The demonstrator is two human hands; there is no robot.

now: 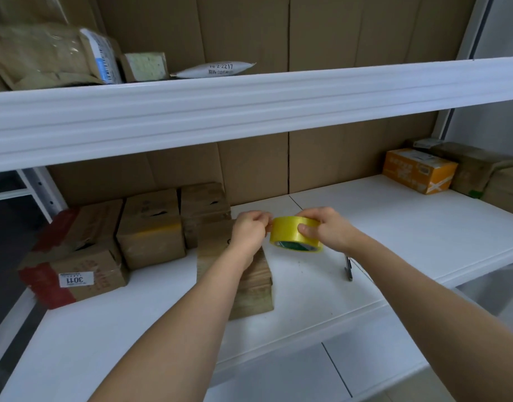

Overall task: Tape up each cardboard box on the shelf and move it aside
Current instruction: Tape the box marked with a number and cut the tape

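Right hand (322, 227) grips yellow tape roll (293, 232); left hand (251, 227) pinches its free end over the box (249, 282), sealing not yet begun; several boxes (151, 227) appear outstanding

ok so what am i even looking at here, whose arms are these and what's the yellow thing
This is one picture from a camera worn on a person's head, looking forward and down, so the two bare arms are the wearer's own. There is no machine.

The right hand grips a roll of yellow packing tape, and the left hand pinches at the roll's edge, apparently at the tape end.

Below the hands lies a white metal shelf. A brown cardboard box sits right under the left forearm. More brown cardboard boxes stand grouped at the left, one with red tape and a white label. An orange printed box sits at the far right. A small dark tool lies near the front edge; what it is cannot be told.
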